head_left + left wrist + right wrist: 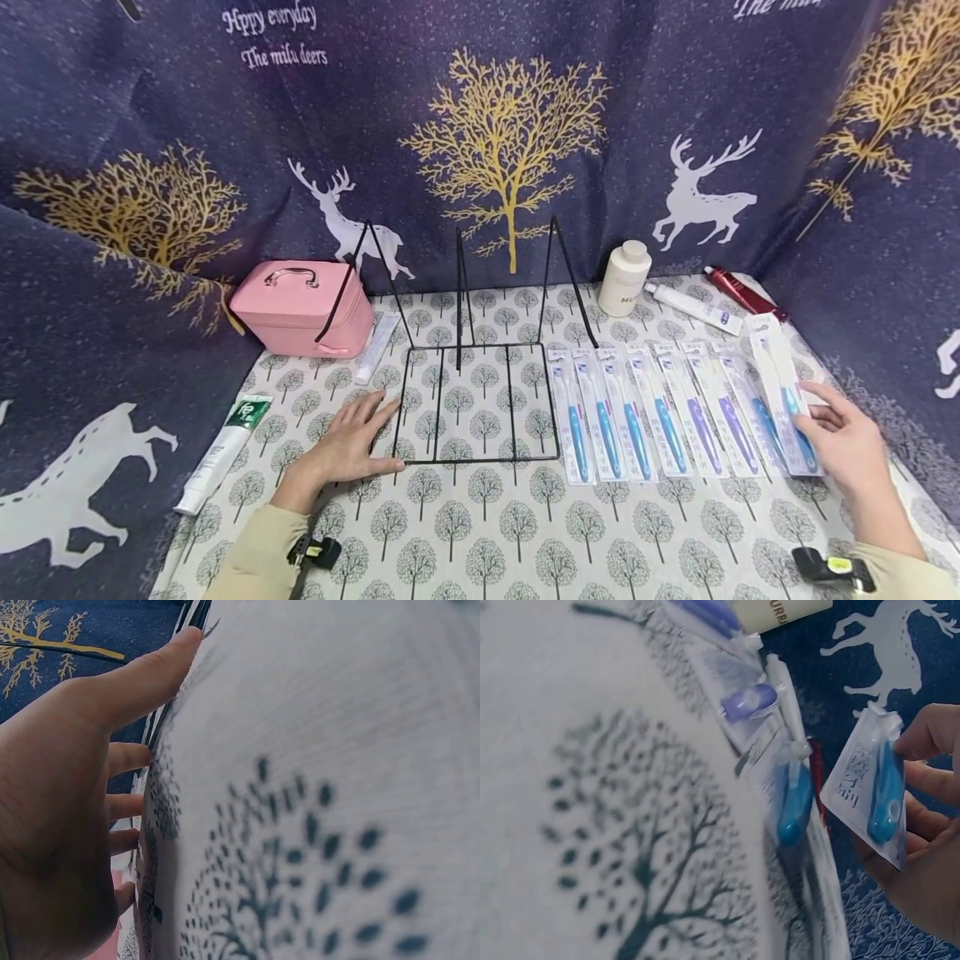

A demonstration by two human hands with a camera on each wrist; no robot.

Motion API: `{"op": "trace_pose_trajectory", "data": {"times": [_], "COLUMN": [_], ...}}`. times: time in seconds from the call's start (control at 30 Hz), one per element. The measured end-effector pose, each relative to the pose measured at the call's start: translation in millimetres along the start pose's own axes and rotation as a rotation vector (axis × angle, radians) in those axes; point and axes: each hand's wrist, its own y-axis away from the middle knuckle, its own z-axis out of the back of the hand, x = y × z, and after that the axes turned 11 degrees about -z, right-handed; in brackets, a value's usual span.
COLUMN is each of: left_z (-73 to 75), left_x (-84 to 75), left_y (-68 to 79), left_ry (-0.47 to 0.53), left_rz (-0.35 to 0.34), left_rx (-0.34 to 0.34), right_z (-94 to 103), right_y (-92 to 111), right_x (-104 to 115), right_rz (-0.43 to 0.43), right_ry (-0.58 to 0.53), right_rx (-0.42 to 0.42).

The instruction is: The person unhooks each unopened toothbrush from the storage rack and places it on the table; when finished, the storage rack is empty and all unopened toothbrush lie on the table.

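Note:
My right hand (847, 437) pinches a packaged blue toothbrush (787, 400) by its right edge. In the right wrist view that toothbrush (885, 791) is lifted off the cloth, its handle end facing the camera. To its left lies a row of packaged toothbrushes (633, 412), several blue and some purple, and the held one partly overlaps the last of them. My left hand (348, 442) rests on the cloth with fingers spread, its thumb right at the front left corner of a black wire rack (476, 460). In the left wrist view the left hand (67, 787) holds nothing.
Behind stand a pink case (300, 312) and a white bottle (626, 279). A white tube (693, 308) and a red tube (744, 293) lie at the back right. At left are a green-and-white toothpaste tube (225, 454) and a small pale tube (377, 347).

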Motion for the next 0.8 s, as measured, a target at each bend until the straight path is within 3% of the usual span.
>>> {"op": "trace_pose_trajectory", "data": {"times": [0.27, 0.57, 0.8], "left_z": [-0.3, 1.5, -0.7], "left_x": [0.4, 1.5, 1.7], "left_y": [-0.3, -0.8, -0.3], "left_ry": [-0.01, -0.011, -0.011], "left_rz": [-0.003, -0.007, -0.013], "left_rx": [-0.001, -0.01, -0.012], "right_z": [-6.5, 0.8, 5.1], "right_y": [-3.0, -15.0, -18.4], "right_x": [-10.2, -14.6, -22.9], "right_rz": [0.013, -0.073, -0.122], "right_ry": [0.146, 0.315, 0.373], "right_rx": [0.006, -0.019, 0.001]}}
